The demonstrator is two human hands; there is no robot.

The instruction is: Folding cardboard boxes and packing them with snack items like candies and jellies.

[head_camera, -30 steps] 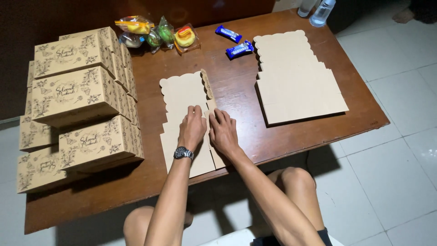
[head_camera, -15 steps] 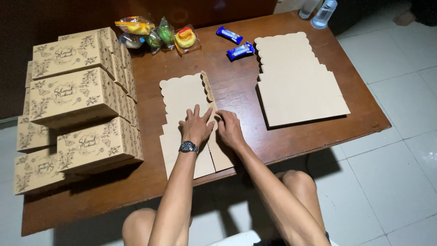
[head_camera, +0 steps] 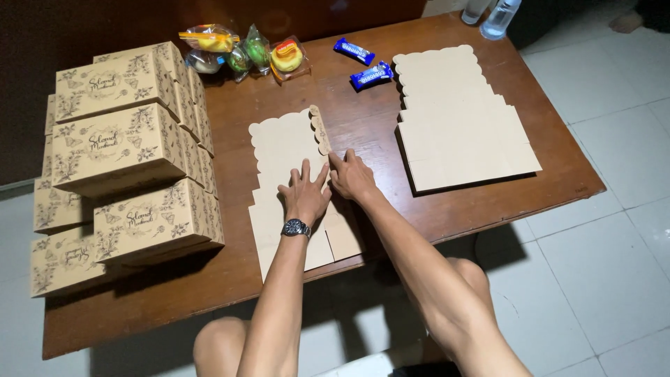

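Left hand: open, fingers spread, palm flat down on the unfolded cardboard box blank lying on the wooden table. It grips nothing. A dark wristwatch sits on the wrist just behind it.

Right hand: open and pressed down, touching the blank's right edge, just beside the left hand; fingertips of the two hands nearly meet. Whether it pinches a flap cannot be told.

The blank lies directly beneath both hands and extends beyond the fingertips, ending in a scalloped edge; one narrow scalloped side flap stands partly raised just ahead of the right hand.

To the left of the left hand, near but apart: stacked assembled printed boxes, several layers high.

To the right of the right hand, well apart: a pile of flat box blanks.

Far beyond the fingertips: wrapped snacks in clear packets and two blue wrapped bars. At the far corner, clear bottles, partly cut off.

Nothing lies between the hands and the blank.
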